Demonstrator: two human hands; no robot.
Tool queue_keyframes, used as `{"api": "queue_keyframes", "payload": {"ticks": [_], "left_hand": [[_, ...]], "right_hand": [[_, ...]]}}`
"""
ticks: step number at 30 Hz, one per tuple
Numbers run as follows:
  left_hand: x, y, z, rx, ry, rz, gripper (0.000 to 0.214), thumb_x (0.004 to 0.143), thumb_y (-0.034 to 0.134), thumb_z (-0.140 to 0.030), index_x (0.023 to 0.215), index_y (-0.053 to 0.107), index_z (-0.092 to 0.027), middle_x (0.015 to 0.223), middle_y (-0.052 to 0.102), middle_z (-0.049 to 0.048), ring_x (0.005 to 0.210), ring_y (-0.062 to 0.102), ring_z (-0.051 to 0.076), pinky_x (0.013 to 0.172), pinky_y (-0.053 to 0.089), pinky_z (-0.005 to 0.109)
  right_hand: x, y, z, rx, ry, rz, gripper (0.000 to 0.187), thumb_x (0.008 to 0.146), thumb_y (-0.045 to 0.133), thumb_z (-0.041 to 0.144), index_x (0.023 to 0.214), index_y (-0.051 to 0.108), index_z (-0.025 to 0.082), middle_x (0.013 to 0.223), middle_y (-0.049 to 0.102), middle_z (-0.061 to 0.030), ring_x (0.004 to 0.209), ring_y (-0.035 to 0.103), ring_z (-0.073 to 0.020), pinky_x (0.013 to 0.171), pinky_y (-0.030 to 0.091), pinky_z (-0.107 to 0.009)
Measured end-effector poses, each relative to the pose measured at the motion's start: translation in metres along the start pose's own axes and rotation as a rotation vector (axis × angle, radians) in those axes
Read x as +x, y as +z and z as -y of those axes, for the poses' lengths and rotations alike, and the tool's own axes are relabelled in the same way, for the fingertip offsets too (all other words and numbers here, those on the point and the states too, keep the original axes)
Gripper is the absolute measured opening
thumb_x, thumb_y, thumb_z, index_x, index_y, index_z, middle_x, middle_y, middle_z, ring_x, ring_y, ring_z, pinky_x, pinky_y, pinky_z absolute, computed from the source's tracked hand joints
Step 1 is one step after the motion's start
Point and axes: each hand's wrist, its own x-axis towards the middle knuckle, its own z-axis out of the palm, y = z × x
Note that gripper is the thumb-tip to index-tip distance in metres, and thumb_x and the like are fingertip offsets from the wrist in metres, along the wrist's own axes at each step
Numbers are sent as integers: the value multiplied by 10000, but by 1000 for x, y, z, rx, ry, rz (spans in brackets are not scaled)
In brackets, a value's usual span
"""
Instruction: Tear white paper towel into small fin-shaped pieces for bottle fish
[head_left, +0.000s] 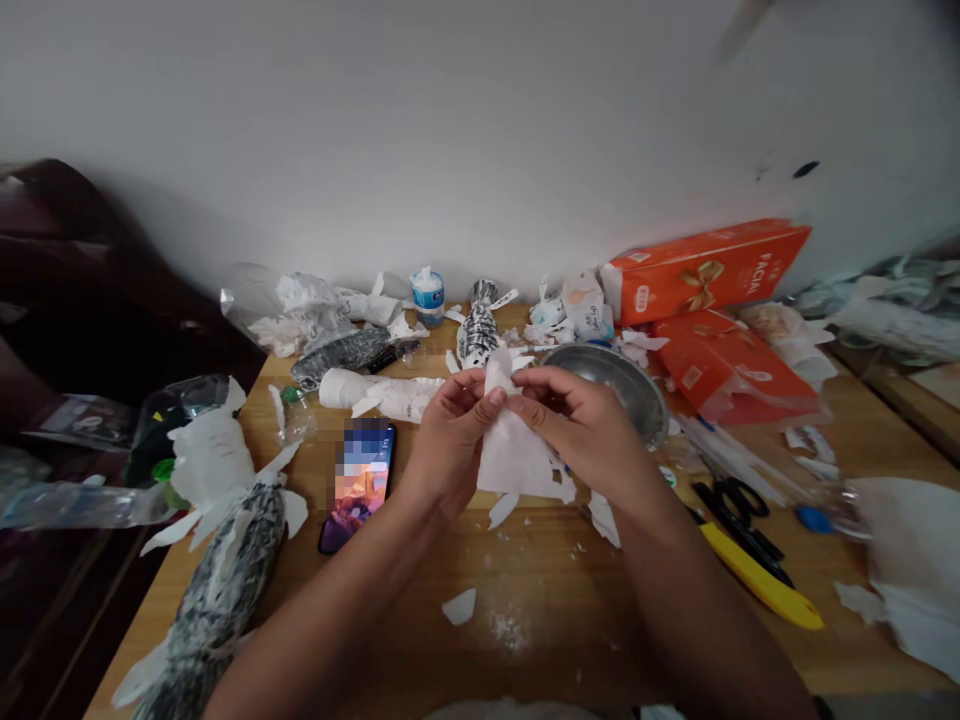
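Note:
Over the middle of the wooden table [420,650], my left hand [452,432] and my right hand [581,412] pinch a thin white sheet of paper [521,462]. Thumbs and fingertips meet near its gathered top, while its lower part hangs loose. Right behind the sheet stands a black-and-white bundle [478,328] with white paper flaps, partly hidden by it. A white paper-wrapped roll [375,393] lies behind my left hand. Beyond my right hand sits a round metal bowl [634,390], partly covered by the hand.
A lit phone [367,480] lies left of centre. At the left edge rests a larger black-and-white bundle [232,570]. To the right are black scissors [739,500], a yellow-handled cutter [761,575] and orange boxes [712,270]. Paper scraps [459,606] litter the tabletop.

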Motion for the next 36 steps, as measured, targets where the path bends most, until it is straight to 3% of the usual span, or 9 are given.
{"api": "queue_keyframes", "payload": {"ticks": [10,15,19,29,36], "left_hand": [[1,0,-2,18,76,55,345,624,894,-125,883,677,-197,847,725,-17,778,672,99,728,526,199],[3,-2,-1,34,107,47,338,625,889,-122,887,688,-191,859,728,-15,799,666,94,765,519,201],[5,-4,-1,85,104,44,296,643,885,-163,877,704,-175,850,722,-10,788,657,98,760,508,207],[6,-6,-3,121,47,69,260,652,883,-201,877,759,-160,857,749,19,785,665,113,804,514,239],[6,-8,-3,144,55,105,230,655,884,-198,844,758,-163,832,746,12,787,664,105,782,510,220]], "right_hand": [[6,2,-10,135,33,22,265,878,693,492,1004,708,259,812,658,13,601,515,-100,489,386,-214],[5,7,-7,148,-43,-62,196,866,723,420,928,710,234,848,689,10,772,606,-129,667,468,-232],[4,8,-6,105,-52,-99,192,856,732,410,910,710,227,764,654,23,697,576,-120,627,447,-239],[5,10,-5,74,-96,-83,191,919,652,405,912,708,223,790,652,13,713,566,-121,595,407,-231],[7,8,-10,251,17,-43,239,881,687,463,887,710,225,755,612,16,654,507,-111,551,382,-217]]}}
